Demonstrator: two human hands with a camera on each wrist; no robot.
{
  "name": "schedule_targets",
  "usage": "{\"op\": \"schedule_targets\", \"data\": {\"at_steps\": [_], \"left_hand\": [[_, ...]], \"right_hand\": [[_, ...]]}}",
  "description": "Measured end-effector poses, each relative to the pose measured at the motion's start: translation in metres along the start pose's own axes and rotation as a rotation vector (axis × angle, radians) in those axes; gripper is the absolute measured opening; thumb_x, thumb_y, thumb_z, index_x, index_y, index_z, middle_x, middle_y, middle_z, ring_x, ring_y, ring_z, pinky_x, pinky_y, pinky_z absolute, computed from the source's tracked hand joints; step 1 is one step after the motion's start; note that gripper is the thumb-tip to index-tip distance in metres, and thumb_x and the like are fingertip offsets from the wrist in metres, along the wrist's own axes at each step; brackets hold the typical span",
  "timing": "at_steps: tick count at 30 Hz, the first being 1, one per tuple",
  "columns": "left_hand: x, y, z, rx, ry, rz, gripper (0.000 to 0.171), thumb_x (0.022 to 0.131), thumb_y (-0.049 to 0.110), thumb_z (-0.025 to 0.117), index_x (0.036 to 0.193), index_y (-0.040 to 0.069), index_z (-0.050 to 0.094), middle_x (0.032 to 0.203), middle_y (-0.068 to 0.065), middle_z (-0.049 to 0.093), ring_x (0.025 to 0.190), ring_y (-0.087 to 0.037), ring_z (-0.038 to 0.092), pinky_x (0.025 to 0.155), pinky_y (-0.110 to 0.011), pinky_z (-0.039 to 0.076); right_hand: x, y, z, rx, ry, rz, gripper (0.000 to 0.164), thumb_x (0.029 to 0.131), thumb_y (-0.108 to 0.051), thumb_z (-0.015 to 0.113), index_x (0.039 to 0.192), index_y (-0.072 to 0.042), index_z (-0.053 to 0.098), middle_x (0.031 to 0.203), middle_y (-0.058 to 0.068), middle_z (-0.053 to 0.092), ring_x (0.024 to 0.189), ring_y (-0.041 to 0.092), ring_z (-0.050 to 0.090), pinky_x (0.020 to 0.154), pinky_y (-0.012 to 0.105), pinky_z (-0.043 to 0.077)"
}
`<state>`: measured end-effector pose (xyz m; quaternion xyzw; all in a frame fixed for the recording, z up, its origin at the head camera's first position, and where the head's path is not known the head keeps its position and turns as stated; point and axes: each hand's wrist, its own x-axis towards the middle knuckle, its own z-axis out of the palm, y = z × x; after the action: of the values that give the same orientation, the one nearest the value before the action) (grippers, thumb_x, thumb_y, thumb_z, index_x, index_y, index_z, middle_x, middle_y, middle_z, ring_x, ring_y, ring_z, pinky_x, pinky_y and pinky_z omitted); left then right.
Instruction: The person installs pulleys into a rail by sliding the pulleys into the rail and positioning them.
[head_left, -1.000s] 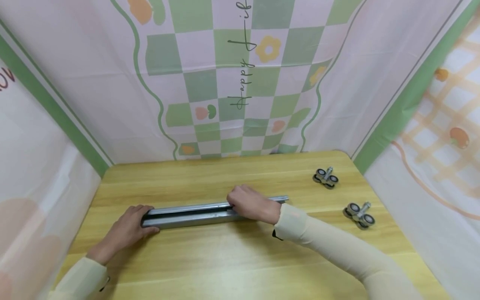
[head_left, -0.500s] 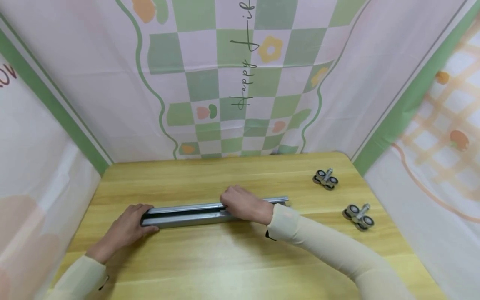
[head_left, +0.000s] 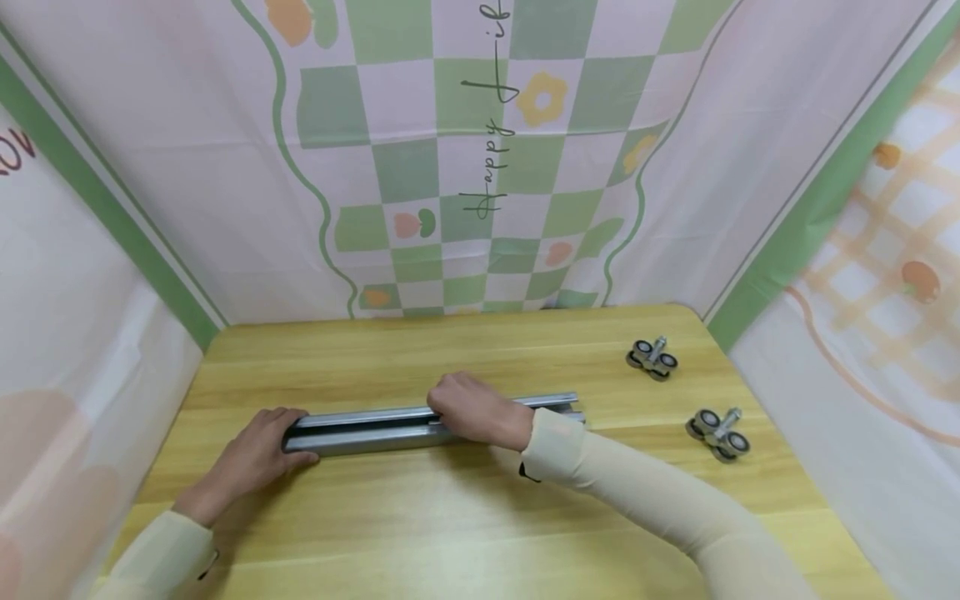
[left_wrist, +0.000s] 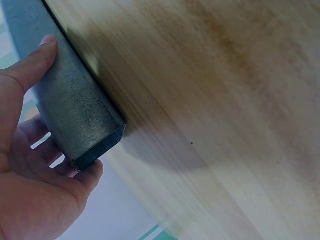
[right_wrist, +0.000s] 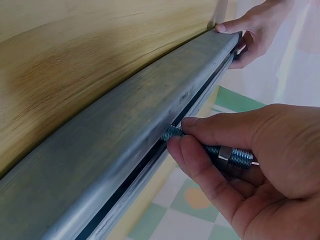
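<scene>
A grey metal rail point(head_left: 360, 437) with a long slot facing up lies across the wooden table. My left hand point(head_left: 258, 454) grips its left end, thumb on the near side and fingertips at the end edge, as the left wrist view shows on the rail point(left_wrist: 82, 110). Partway along the slot, my right hand point(head_left: 474, 408) pinches a threaded bolt point(right_wrist: 172, 132) between thumb and fingers. The bolt stands out of the slot and carries a nut point(right_wrist: 233, 156) near its outer end. Whatever the bolt joins inside the rail is hidden.
Two roller trolleys with black-and-silver wheels and upright bolts sit on the table's right side, one farther trolley point(head_left: 652, 358) and one nearer trolley point(head_left: 717, 433). Patterned cloth point(head_left: 465, 167) hangs behind and on both sides of the table point(head_left: 420, 533).
My right hand has slid left along the rail with the bolt, uncovering more of the rail's right end. The left hand and the rail have stayed in place.
</scene>
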<state>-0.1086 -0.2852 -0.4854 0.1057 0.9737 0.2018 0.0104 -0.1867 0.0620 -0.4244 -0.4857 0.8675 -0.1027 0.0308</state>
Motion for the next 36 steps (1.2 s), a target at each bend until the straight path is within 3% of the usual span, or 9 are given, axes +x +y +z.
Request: {"op": "schedule_targets", "data": {"at_steps": [19, 36], "left_hand": [[0.0, 0.0, 0.0, -0.005, 0.027, 0.026, 0.066, 0.082, 0.035, 0.092, 0.129, -0.003, 0.066, 0.124, -0.027, 0.069, 0.116, -0.048, 0.062, 0.094, -0.067, 0.053], [0.0, 0.001, 0.0, 0.002, 0.009, 0.0, 0.067, 0.083, 0.037, 0.091, 0.131, -0.001, 0.066, 0.127, -0.026, 0.068, 0.117, -0.046, 0.061, 0.093, -0.067, 0.054]], "right_hand": [[0.012, -0.011, 0.004, -0.025, -0.007, 0.014, 0.053, 0.09, 0.015, 0.057, 0.067, -0.02, 0.025, 0.066, -0.007, 0.018, 0.058, 0.007, 0.017, 0.052, 0.021, 0.015], [0.013, -0.009, 0.006, -0.003, -0.021, 0.029, 0.052, 0.092, 0.014, 0.058, 0.066, -0.019, 0.028, 0.066, -0.007, 0.02, 0.058, 0.007, 0.019, 0.052, 0.021, 0.016]]}}
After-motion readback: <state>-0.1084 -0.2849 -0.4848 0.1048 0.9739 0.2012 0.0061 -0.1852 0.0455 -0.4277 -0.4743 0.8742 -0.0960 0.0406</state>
